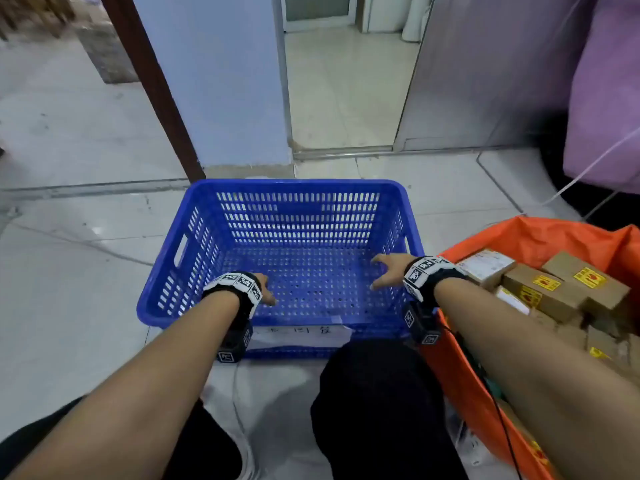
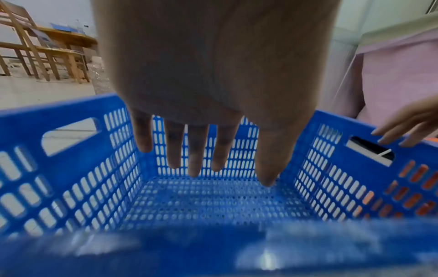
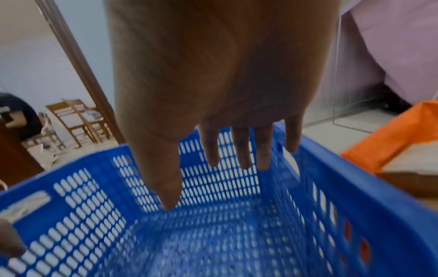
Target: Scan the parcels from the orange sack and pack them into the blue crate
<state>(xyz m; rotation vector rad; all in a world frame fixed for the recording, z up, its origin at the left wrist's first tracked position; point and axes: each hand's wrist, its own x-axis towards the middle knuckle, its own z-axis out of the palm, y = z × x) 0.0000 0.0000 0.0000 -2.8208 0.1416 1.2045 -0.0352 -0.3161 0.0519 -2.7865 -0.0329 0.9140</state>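
Note:
A blue perforated crate (image 1: pixel 294 188) stands on the floor in front of me, with nothing inside it. My left hand (image 1: pixel 265 289) hovers over its near left part, fingers (image 2: pixel 194 150) straight and spread, holding nothing. My right hand (image 1: pixel 386 270) hovers over the near right part, fingers (image 3: pixel 241 148) also straight and empty. To the right lies the orange sack (image 1: pixel 540 237), open, with several cardboard parcels (image 1: pixel 543 289) bearing yellow stickers and one with a white label (image 1: pixel 485 265). No scanner shows in any view.
The crate's near wall carries a white paper label (image 1: pixel 301 334). A blue wall corner (image 1: pixel 221 98) and a brown door frame (image 1: pixel 156 88) stand behind the crate. A purple cloth (image 1: pixel 606 98) hangs at the right. Wooden chairs (image 2: pixel 31 54) stand far left. My dark-trousered knees (image 1: pixel 374 393) are below.

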